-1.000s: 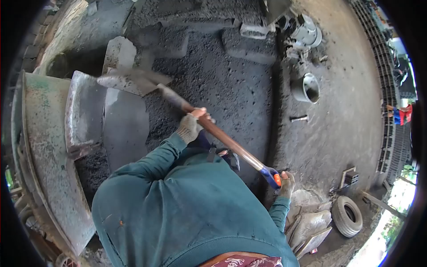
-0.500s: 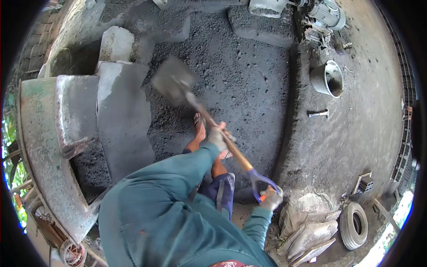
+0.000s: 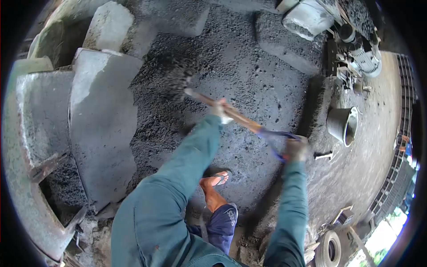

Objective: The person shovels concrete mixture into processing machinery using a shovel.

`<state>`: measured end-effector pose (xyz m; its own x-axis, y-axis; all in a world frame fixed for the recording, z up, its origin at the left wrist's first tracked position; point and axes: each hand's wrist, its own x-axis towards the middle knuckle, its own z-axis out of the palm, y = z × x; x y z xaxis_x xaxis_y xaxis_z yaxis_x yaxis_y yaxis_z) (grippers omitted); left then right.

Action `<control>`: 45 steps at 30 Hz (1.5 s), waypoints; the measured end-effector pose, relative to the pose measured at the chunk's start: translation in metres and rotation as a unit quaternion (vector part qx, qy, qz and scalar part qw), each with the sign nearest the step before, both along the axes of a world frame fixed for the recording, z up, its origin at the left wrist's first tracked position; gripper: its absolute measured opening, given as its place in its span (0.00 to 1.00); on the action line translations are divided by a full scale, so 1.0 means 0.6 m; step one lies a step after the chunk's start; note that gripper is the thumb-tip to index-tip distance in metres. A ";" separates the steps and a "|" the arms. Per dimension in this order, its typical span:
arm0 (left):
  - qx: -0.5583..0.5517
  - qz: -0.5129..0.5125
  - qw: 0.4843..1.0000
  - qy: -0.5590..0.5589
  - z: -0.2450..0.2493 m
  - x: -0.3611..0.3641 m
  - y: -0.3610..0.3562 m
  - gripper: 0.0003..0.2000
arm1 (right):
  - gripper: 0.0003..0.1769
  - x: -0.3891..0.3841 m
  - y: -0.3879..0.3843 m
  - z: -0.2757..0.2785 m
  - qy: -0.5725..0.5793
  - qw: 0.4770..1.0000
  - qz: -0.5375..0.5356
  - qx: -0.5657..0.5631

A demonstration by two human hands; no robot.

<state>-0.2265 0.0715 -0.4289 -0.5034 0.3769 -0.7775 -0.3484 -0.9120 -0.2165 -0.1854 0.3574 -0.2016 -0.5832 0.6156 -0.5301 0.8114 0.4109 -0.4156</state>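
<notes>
A shovel (image 3: 240, 119) with a wooden shaft and a purple D-shaped handle lies across the middle of the view. My left hand (image 3: 221, 111), in a pale glove, is wrapped round the shaft toward the blade end. At the handle, my right hand (image 3: 296, 148), also gloved, is closed and blurred by motion. The blade cannot be made out; dark loose material (image 3: 175, 78) is blurred around that end. Beneath the shovel spreads a dark, grainy layer (image 3: 253, 89). One sandalled foot (image 3: 218, 178) stands on it.
Grey slabs (image 3: 102, 120) lie at the left. To the right are a bucket (image 3: 342, 124), a hammer-like tool (image 3: 324, 155), a motor (image 3: 367, 60) and a tyre (image 3: 328, 249). A raised edge (image 3: 313, 115) runs between the dark layer and the right-hand ground.
The view has shifted. Both hands and the shovel have swung forward, away from my body. The blade, visible before, is now lost in blurred dark material. Only one foot shows clearly now.
</notes>
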 end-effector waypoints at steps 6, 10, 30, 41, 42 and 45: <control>-0.134 0.026 0.975 -0.176 0.017 0.059 -0.066 0.10 | 0.12 0.124 -0.050 -0.068 0.054 0.995 -0.057 -0.059; -0.162 -0.023 0.970 -0.177 0.041 0.215 -0.065 0.11 | 0.09 0.283 -0.031 -0.004 0.096 0.994 -0.009 -0.042; -0.388 -0.039 0.910 0.140 0.760 0.079 0.047 0.11 | 0.07 0.285 0.156 -0.079 -0.159 0.779 -0.176 -0.580; -0.122 0.013 0.979 -0.166 0.494 0.148 0.172 0.13 | 0.05 0.244 0.242 0.313 0.002 0.958 -0.187 -0.216; -0.075 -0.023 0.981 -0.178 0.446 0.146 0.219 0.11 | 0.06 0.286 0.294 0.268 0.005 0.983 -0.147 -0.114; -0.010 -0.087 0.984 -0.152 0.281 0.116 0.377 0.10 | 0.07 0.296 0.376 0.274 0.055 0.989 -0.117 0.069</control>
